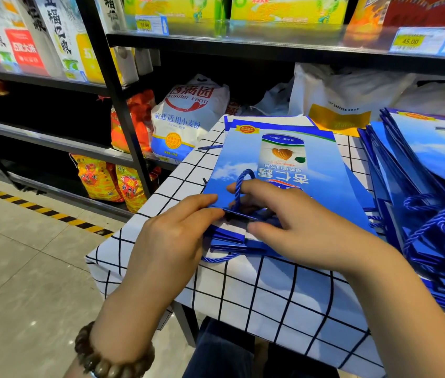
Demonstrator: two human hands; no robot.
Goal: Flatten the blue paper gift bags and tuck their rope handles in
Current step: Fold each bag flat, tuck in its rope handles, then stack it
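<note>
On checked cloth [270,296], two stacks [229,239] [420,170]; top bag [243,159] between left hand [172,236], right hand [297,214].

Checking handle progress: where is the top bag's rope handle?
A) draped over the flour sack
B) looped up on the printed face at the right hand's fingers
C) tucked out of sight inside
B: the rope handle loops over the top bag's printed face, hooked on the right hand's index finger.
</note>
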